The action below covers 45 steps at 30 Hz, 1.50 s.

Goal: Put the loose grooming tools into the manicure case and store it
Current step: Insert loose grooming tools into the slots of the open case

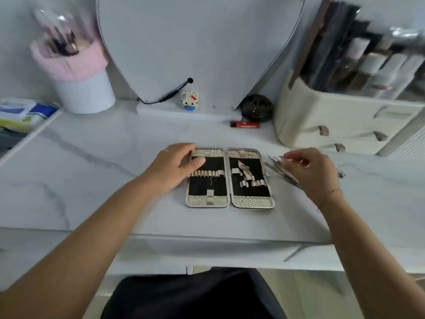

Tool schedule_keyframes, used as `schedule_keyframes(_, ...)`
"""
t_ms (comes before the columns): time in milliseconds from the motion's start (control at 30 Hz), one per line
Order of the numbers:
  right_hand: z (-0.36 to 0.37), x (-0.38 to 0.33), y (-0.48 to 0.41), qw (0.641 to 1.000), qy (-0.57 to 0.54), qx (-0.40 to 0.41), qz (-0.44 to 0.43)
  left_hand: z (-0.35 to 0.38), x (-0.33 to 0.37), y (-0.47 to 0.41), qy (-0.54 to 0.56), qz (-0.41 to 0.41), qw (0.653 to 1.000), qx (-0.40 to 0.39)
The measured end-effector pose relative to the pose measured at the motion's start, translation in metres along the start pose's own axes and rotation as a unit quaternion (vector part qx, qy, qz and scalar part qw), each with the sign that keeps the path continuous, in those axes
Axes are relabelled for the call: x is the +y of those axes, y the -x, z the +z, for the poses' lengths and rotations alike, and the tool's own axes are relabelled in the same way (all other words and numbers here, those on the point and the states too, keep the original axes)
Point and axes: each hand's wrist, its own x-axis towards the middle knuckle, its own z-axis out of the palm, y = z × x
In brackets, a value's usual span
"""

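Your left hand lies flat with relaxed, spread fingers on the upper left corner of the open manicure case, grasping nothing, only pinning the case to the marble tabletop. Keep it there; the case is light and will slide when you push a tool under a loop.

Your right hand is over the loose grooming tools, which lie in a fanned bundle on the tabletop just to the right of the case. The fingertips are curled down onto the upper ends of the tools and appear to be pinching one thin piece, though the blur keeps me from saying whether the pinch has closed (so treat it as not yet secured).

To do this step well, single out one tool. Take it near its handle end, so the working tip leads and stays clear of your fingers. The bundle's far ends run below and toward your wrist, so lift straight up before moving across, or you will drag the others along.

From your pinch, the nearest free loops are just to the left, in the right half of the case, where one tool already sits tilted. The row of loops in the left half lies further left, right beside your left thumb, and looks empty. Slide each tool in along the loop's line rather than pressing down from above, and fill the far half first so your steadying hand need not shift early.
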Motion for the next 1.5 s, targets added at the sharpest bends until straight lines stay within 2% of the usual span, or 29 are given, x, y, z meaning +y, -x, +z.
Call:
schedule_keyframes(100,-0.005,0.001,0.006,0.998,0.025,-0.043,0.026,-0.005,0.008,0.006,0.048,-0.028,0.998,0.007)
schedule_keyframes(300,0.000,0.008,0.005,0.996,0.053,-0.074,0.003,-0.008,0.019,0.012,0.078,-0.065,0.995,0.012)
schedule_keyframes(667,-0.019,0.010,0.011,0.998,-0.047,-0.017,0.029,-0.007,0.011,0.009,0.097,-0.056,0.993,0.025)
schedule_keyframes(800,-0.028,0.009,0.025,0.998,-0.007,-0.056,0.010,-0.008,0.014,0.009,0.097,-0.044,0.994,0.025)
schedule_keyframes(1033,-0.029,0.016,0.038,0.997,0.059,-0.036,0.037,-0.007,0.010,0.008,0.099,-0.037,0.994,0.027)
schedule_keyframes(1300,-0.034,0.018,0.033,0.988,0.080,-0.120,0.051,-0.007,0.013,0.008,0.113,-0.048,0.992,0.028)
schedule_keyframes(1500,-0.035,0.019,0.032,0.979,0.109,-0.171,0.015,-0.007,0.011,0.008,0.122,-0.051,0.991,0.034)
